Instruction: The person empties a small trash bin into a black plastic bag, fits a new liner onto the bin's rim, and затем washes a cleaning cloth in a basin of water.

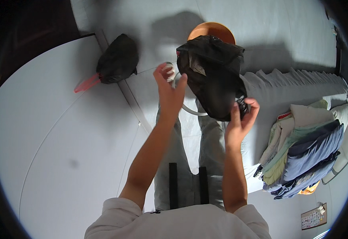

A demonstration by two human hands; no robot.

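Observation:
A black plastic bag [214,74] hangs before me, over the near side of an orange round bin or bucket [214,30]. My right hand [244,119] pinches the bag's lower right end between thumb and fingers. To the left of the bag is my left hand [171,83], its fingers curled and parted from the thumb, beside a small whitish roll-like thing [170,71]; whether it grips that thing is unclear. A pale curved tube or ring [192,112] shows partly behind the bag.
Another black plastic bag with pink ties [118,61] lies at the upper left on the floor. On the right, folded clothes and bedding [305,149] are piled on a bed with a grey ruffled cover [281,80]. A board with small pictures [313,216] is at the lower right.

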